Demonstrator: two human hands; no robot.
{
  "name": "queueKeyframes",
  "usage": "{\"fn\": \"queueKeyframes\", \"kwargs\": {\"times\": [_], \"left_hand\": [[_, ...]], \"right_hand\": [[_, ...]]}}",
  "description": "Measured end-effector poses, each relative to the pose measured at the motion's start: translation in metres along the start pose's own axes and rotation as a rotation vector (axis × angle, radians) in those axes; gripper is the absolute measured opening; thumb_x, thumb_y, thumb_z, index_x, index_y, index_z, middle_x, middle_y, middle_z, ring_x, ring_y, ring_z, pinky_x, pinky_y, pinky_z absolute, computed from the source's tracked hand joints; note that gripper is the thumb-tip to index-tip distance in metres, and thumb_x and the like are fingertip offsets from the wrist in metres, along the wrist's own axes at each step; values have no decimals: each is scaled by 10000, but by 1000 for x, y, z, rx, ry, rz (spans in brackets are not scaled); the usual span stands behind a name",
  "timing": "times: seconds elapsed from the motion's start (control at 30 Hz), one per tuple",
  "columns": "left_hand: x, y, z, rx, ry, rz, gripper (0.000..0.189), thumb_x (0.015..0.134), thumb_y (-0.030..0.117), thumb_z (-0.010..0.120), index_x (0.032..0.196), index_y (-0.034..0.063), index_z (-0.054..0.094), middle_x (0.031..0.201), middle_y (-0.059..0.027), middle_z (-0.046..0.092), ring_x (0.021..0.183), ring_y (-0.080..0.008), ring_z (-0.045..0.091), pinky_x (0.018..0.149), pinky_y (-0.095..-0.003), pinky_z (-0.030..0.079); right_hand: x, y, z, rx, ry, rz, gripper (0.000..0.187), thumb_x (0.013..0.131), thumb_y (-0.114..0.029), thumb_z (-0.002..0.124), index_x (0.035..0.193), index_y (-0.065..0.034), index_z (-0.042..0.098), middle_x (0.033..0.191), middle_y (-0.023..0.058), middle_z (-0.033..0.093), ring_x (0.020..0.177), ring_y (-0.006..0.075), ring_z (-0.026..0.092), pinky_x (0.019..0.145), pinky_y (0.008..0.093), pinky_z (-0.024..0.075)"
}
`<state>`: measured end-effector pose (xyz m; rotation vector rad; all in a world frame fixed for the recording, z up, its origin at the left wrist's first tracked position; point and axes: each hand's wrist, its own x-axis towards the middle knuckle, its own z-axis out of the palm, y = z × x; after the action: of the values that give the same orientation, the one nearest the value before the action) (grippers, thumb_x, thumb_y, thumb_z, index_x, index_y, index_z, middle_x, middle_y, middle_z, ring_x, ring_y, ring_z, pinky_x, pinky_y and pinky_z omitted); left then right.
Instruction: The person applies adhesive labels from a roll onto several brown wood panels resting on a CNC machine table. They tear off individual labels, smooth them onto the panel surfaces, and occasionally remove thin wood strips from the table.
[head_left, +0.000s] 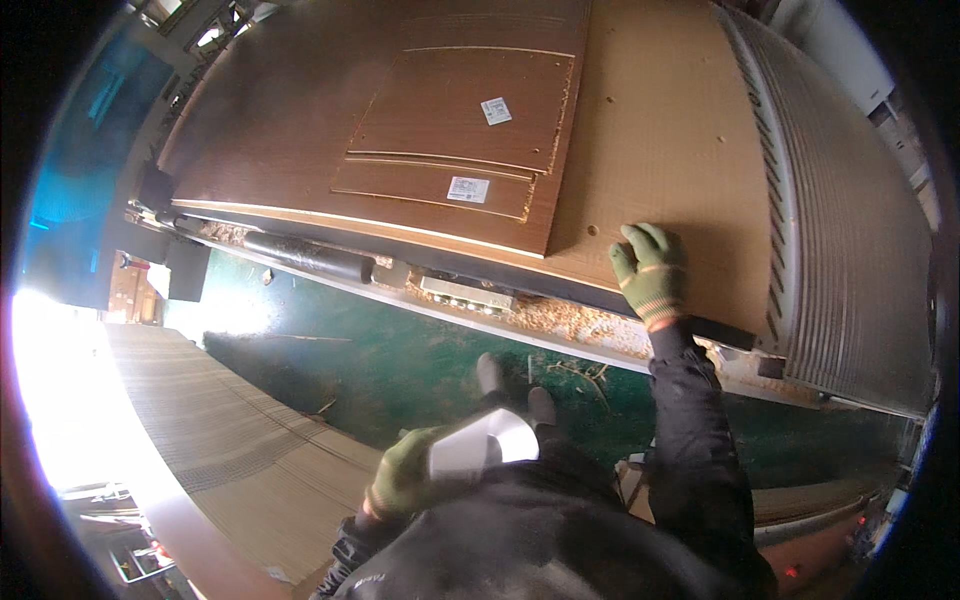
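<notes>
My left hand (405, 469), in a green knit glove, holds a curled white strip (469, 448), perhaps label paper, close to my body. My right hand (654, 266), gloved the same way, rests with bent fingers on a tan board (671, 135) near its front edge. Nothing shows in its grasp. Left of that hand a brown wood-grain panel (289, 127) lies over the board. Cut outlines with chipped edges mark several parts in it. A white printed label (468, 190) sticks to the narrow part, and another label (496, 111) to the larger one.
Along the machine bed's front run a black cylinder (307, 255), a metal fitting (466, 295) and wood chips (577, 321). Ribbed grey sheeting (855, 217) borders the right. Stacked boards (247, 442) stand behind me at left. Scraps (589, 375) litter the green floor (360, 337).
</notes>
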<state>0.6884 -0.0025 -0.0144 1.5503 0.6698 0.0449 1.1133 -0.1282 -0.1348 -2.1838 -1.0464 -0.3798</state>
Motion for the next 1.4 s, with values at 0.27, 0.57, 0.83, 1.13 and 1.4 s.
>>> {"fn": "queueKeyframes", "kwargs": {"times": [0.27,0.57,0.83,1.13,1.4], "left_hand": [[118,-38,-28,216,-216,128,714,752,240,965,1341,-21,657,1216,-203,724,1102,-303,725,935,-391,587],[197,-69,-43,27,-412,24,620,834,142,860,1399,18,636,1268,-184,715,1133,-316,716,982,-435,573],[207,-73,-55,67,-417,-8,633,880,275,863,1405,8,630,1297,-198,704,1160,-328,707,989,-435,574],[208,-77,-53,-74,-423,-85,640,899,337,839,1430,57,617,1341,-205,674,1230,-351,663,1055,-453,540],[202,-83,-47,127,-408,66,594,891,291,824,1378,5,641,1258,-212,701,1140,-351,700,987,-449,570]], "right_hand": [[-2,-1,-5,11,-117,104,271,944,-81,745,1209,-32,715,1238,183,673,1082,373,667,945,455,558],[-2,-7,-12,-85,-269,287,296,970,-76,709,1262,-33,725,1322,158,630,1188,336,617,1014,452,515],[-2,-8,-13,-122,-251,239,251,975,-47,692,1218,8,726,1226,164,661,1133,340,615,964,443,519],[-2,-6,-13,-130,-271,227,274,959,-43,676,1225,7,718,1285,193,648,1153,378,610,1006,497,504],[-6,-6,-12,-114,-252,284,290,939,-65,710,1225,-25,738,1241,184,669,1135,364,617,997,485,505]]}}
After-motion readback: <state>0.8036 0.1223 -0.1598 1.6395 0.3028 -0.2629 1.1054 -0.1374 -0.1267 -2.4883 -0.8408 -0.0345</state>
